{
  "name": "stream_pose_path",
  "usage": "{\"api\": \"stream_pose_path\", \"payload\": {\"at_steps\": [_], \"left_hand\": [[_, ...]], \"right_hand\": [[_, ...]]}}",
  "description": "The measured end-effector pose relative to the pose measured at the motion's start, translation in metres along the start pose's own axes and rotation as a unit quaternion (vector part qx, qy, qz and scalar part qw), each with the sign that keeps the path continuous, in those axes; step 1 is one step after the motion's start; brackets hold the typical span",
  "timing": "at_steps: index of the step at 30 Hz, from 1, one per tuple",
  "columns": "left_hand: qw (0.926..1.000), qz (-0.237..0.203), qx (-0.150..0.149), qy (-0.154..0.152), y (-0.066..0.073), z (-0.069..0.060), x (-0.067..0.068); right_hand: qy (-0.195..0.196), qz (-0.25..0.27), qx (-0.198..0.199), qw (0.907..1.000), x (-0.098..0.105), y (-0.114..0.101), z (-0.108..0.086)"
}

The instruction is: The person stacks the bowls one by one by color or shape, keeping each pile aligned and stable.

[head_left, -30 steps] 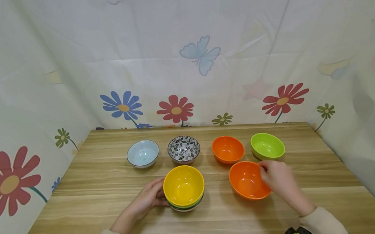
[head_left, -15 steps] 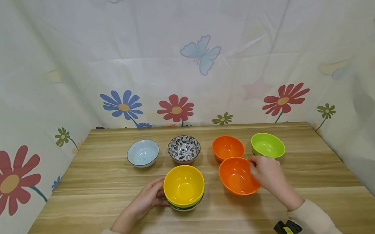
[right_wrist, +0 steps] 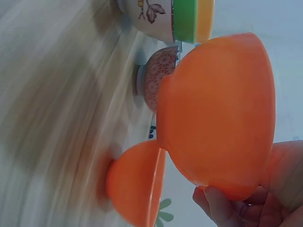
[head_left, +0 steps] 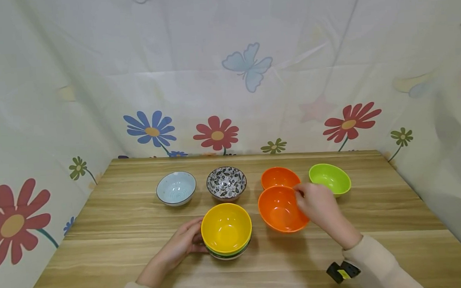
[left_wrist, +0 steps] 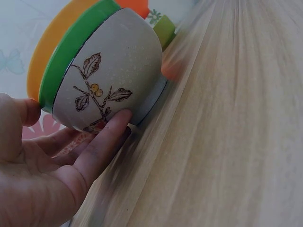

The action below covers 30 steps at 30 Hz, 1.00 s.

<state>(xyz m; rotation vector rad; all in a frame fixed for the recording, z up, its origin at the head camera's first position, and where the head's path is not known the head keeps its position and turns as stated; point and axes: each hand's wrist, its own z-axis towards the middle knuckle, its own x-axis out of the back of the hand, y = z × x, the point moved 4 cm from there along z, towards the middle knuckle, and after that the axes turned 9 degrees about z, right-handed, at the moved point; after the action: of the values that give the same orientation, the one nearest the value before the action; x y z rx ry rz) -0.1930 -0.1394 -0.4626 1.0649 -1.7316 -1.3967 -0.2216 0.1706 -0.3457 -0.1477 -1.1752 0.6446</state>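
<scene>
My right hand [head_left: 319,202] pinches the rim of an orange bowl [head_left: 282,210] at its right side. In the right wrist view this orange bowl [right_wrist: 218,118] hangs tilted above the table. My left hand [head_left: 182,242] holds the left side of a bowl stack, with the yellow bowl [head_left: 226,230] on top. In the left wrist view a green bowl [left_wrist: 71,52] sits between the yellow one and a white bowl [left_wrist: 113,71] with a leaf-and-berry pattern. The left thumb touches the rims there, and the fingers lie along the white bowl's side.
At the back stand a pale blue bowl [head_left: 176,188], a black-and-white leaf-patterned bowl [head_left: 226,183], another orange bowl [head_left: 280,177], partly covered by the held one, and a lime green bowl [head_left: 330,179]. The wooden table [head_left: 114,226] meets a flower-printed curtain [head_left: 290,107].
My right hand has carried the orange bowl leftward and slightly away from me, nearer to the yellow-topped stack. The left hand and its stack have stayed in place.
</scene>
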Motion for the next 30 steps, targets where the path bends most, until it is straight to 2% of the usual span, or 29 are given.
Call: {"api": "stream_pose_path", "payload": {"at_steps": [12, 30], "left_hand": [[1.0000, -0.004, -0.001, 0.001, 0.001, -0.001, -0.001], [1.0000, -0.005, -0.004, -0.002, 0.002, -0.001, -0.001]], "right_hand": [[-0.012, -0.008, 0.003, 0.9999, 0.001, -0.022, 0.015], [0.006, -0.010, 0.034, 0.9994, -0.004, -0.059, 0.031]]}}
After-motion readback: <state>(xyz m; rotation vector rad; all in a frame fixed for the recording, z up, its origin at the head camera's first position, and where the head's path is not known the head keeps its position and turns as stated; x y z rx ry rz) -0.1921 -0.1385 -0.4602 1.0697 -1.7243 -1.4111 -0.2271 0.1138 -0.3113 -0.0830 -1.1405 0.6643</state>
